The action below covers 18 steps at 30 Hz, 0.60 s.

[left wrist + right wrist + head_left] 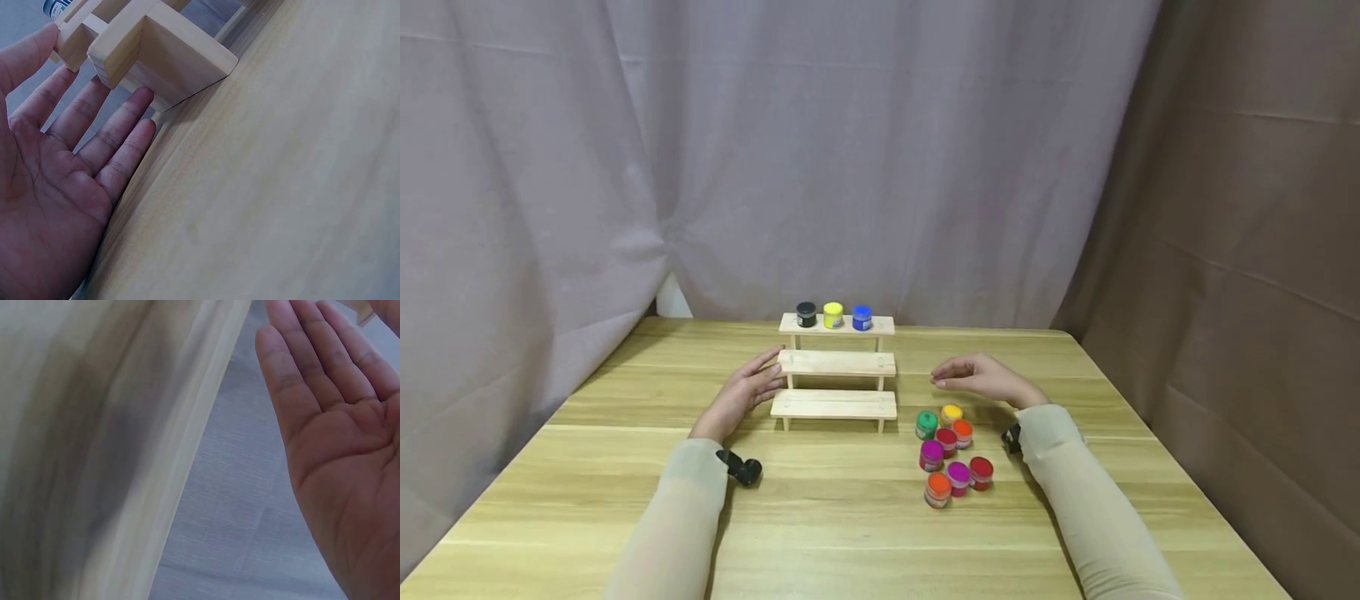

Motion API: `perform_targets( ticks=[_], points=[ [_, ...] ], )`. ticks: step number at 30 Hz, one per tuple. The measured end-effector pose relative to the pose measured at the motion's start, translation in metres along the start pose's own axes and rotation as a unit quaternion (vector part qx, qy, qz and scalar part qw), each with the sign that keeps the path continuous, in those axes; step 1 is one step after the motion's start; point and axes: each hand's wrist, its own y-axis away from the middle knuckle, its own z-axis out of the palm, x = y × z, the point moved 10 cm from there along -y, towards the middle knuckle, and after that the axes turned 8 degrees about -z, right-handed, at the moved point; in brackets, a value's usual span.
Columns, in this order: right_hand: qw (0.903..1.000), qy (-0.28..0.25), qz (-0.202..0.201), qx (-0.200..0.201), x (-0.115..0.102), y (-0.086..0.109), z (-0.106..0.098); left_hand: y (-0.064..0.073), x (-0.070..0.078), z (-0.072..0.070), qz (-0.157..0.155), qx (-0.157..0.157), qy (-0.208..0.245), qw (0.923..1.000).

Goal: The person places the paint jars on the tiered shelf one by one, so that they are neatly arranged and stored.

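A three-step wooden display rack [837,363] stands on the table. On its top step sit a black paint pot [806,314], a yellow paint pot [832,315] and a blue paint pot [862,317]. My left hand [745,396] is at the rack's left end, fingers extended; in the left wrist view its fingertips [145,95] lie against or very near the step ends. My right hand [988,379] hovers to the right of the rack, above the loose pots. Its palm [350,456] holds nothing, and its fingers are nearly straight.
Several loose paint pots cluster right of the rack: a green pot [927,425], a yellow-orange pot [952,415], purple pots [932,455], red pots [981,472] and orange pots [937,489]. Grey curtains [880,167] hang behind the wooden table [820,533].
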Motion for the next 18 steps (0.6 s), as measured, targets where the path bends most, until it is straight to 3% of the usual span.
perform_targets(
  ticks=[11,18],
  points=[
    [0.9995,0.028,0.005,-0.009,0.007,0.002,0.006,0.002,0.000,0.002,0.001,0.003,-0.002,1.0000],
    [0.9996,0.015,0.013,-0.018,0.005,0.001,0.013,0.000,0.001,-0.001,0.004,0.003,-0.002,1.0000]
  ],
)
